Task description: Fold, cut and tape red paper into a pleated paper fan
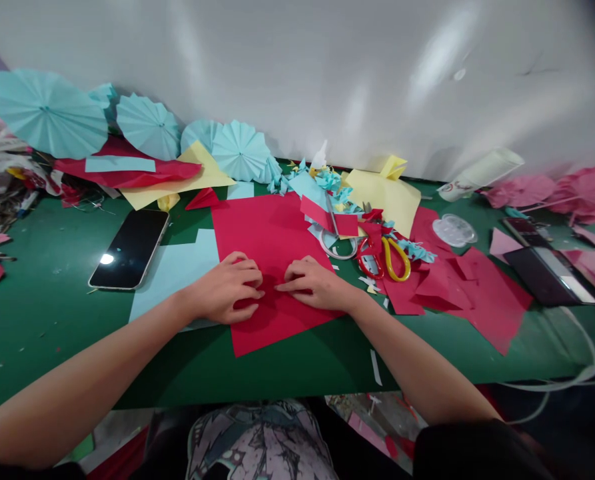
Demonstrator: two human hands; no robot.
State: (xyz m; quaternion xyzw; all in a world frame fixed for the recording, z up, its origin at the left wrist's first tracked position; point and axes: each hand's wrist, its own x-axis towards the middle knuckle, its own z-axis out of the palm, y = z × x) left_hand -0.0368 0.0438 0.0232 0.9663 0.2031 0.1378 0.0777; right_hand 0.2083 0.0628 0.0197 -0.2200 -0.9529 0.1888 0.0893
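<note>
A large sheet of red paper [272,230] lies flat in front of me, over part of a light blue sheet [170,277]. My left hand [232,288] rests on the red sheet with its fingers bent and apart, gripping nothing that I can see. Facing it across a small gap, my right hand [314,285] also touches the red sheet, its fingers loosely stretched toward the left one. To the right of the sheet are red-handled scissors [370,259], yellow-handled scissors [397,259] and a roll of tape [338,253].
A phone [130,249] lies at left on the green table [52,333]. Pleated blue paper fans [150,125] lean along the wall. Red scraps [444,287], a clear plastic lid [454,230], a paper cup [480,175] and a dark device [550,275] with a white cable are at right.
</note>
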